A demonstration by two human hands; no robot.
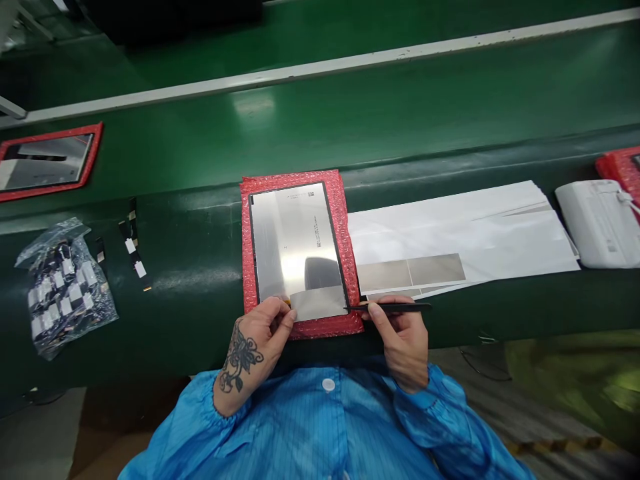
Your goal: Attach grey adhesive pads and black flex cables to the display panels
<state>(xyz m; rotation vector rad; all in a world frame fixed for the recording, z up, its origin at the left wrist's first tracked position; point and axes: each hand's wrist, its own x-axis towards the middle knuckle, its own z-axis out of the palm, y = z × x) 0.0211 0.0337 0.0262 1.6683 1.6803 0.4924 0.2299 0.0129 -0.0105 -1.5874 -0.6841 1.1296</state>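
Note:
A display panel (280, 233) with a shiny metal back lies on a red bubble-wrap sheet (347, 230) in front of me. Over the panel's near end rests a grey rectangular adhesive sheet (319, 303). My left hand (255, 350) pinches the left edge of that sheet between thumb and forefinger; a bit of yellow shows by the fingertips. In my right hand (403, 340) is a pair of black tweezers (405, 307), held level, its tip at the sheet's right edge. Whether the tip grips the sheet is too small to tell.
White backing sheets (450, 230) carrying more grey pieces (435, 269) lie at the right, beside a white device (595, 223). On the left are a clear bag of flex cables (70, 290), loose flex cables (131, 247) and another panel (50, 160) on red wrap.

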